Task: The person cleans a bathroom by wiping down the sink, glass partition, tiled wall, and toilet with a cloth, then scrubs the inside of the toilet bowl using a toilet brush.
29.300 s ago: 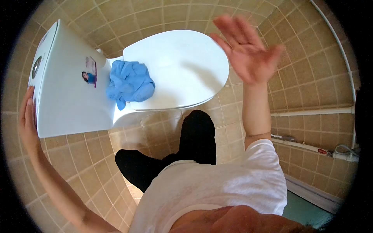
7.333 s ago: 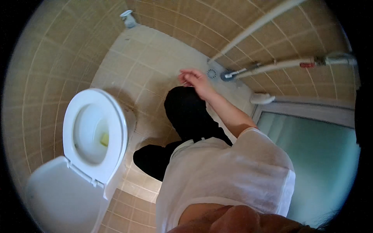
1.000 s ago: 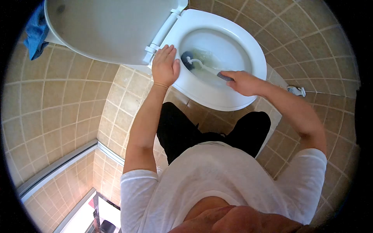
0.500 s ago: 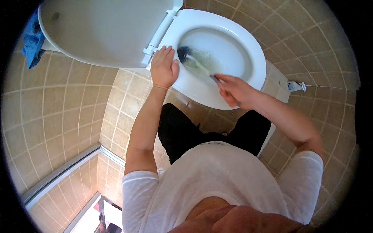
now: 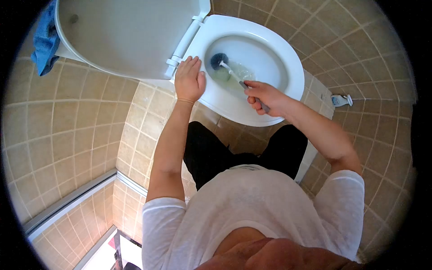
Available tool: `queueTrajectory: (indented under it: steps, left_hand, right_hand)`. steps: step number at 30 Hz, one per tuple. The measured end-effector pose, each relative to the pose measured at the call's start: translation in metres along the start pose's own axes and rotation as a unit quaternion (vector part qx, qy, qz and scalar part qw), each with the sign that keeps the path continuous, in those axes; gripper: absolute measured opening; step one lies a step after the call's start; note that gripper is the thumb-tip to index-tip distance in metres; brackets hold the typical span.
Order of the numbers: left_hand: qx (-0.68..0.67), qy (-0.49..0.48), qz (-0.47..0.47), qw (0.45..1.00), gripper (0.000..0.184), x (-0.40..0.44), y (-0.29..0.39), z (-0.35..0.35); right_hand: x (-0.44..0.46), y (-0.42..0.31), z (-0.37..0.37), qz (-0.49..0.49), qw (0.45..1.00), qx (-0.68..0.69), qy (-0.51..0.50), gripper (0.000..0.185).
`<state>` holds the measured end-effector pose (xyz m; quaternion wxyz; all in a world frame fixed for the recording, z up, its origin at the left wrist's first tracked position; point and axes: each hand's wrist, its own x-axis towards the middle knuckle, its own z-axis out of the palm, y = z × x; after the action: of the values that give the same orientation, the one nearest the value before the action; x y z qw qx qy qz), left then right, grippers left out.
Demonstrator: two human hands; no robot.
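My right hand (image 5: 266, 98) is wrapped round the grey handle of a toilet brush (image 5: 235, 76). The brush's dark round head (image 5: 219, 60) is against the inner wall of the bowl, at its left side near the hinge. Greenish, foamy water (image 5: 240, 74) lies in the bowl. My left hand (image 5: 190, 80) rests flat on the white toilet seat (image 5: 290, 58), beside the hinge, with its fingers stretched out and nothing held. The raised lid (image 5: 130, 36) stands open at the upper left.
A blue cloth (image 5: 45, 42) hangs at the far left, beside the lid. A white spray bottle (image 5: 341, 100) is on the floor by the right wall. Tiled walls (image 5: 67, 117) surround the toilet, and a metal door track (image 5: 74, 202) runs at the lower left.
The brush head has shifted along the left inner side of the bowl and shows more fully. My right hand has moved a little toward the left, while my left hand stays on the seat.
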<state>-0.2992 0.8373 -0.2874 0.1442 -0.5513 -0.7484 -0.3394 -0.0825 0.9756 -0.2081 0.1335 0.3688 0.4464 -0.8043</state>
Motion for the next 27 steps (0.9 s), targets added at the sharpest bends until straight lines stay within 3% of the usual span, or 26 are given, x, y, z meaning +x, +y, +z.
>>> queueTrajectory:
  steps: [6, 9, 11, 12, 13, 14, 17, 20, 25, 27]
  left_hand:
    - [0.010, 0.001, 0.010, 1.000, 0.033, -0.001, 0.001, 0.002]
    - [0.013, 0.004, 0.008, 1.000, 0.035, -0.001, 0.001, 0.002]
    - [0.011, -0.009, -0.004, 1.000, 0.039, -0.002, -0.001, 0.004]
    - [0.010, -0.009, 0.001, 1.000, 0.039, -0.002, -0.001, 0.004]
    - [0.014, -0.009, 0.005, 1.000, 0.041, -0.002, 0.000, 0.003]
    - [0.018, -0.010, 0.008, 1.000, 0.042, -0.001, 0.001, 0.003]
    - [0.049, -0.017, 0.027, 0.998, 0.042, 0.001, 0.007, 0.002]
    - [0.078, -0.018, 0.075, 0.994, 0.038, 0.001, 0.016, -0.001]
    - [-0.077, -0.153, 0.178, 0.969, 0.036, -0.017, 0.092, -0.015]
    - [-0.080, -0.219, 0.192, 0.953, 0.045, -0.030, 0.113, -0.008]
  right_hand:
    - [-0.061, 0.024, -0.026, -0.028, 0.999, -0.023, -0.007, 0.059]
    - [-0.086, 0.031, -0.038, -0.080, 0.986, -0.132, 0.058, 0.057]
    - [-0.103, 0.031, -0.045, -0.094, 0.928, -0.335, 0.135, 0.054]
    - [-0.106, 0.038, -0.055, -0.097, 0.928, -0.333, 0.138, 0.054]
    - [-0.106, 0.045, -0.067, -0.146, 0.833, -0.504, 0.173, 0.052]
    - [-0.106, 0.051, -0.075, -0.186, 0.704, -0.656, 0.201, 0.052]
    - [-0.125, 0.041, -0.068, -0.133, 0.729, -0.641, 0.201, 0.051]
    - [-0.140, 0.045, -0.058, -0.149, 0.747, -0.602, 0.238, 0.047]
    - [-0.149, 0.055, -0.062, -0.172, 0.764, -0.576, 0.235, 0.049]
    - [-0.151, 0.057, -0.062, -0.187, 0.780, -0.540, 0.254, 0.051]
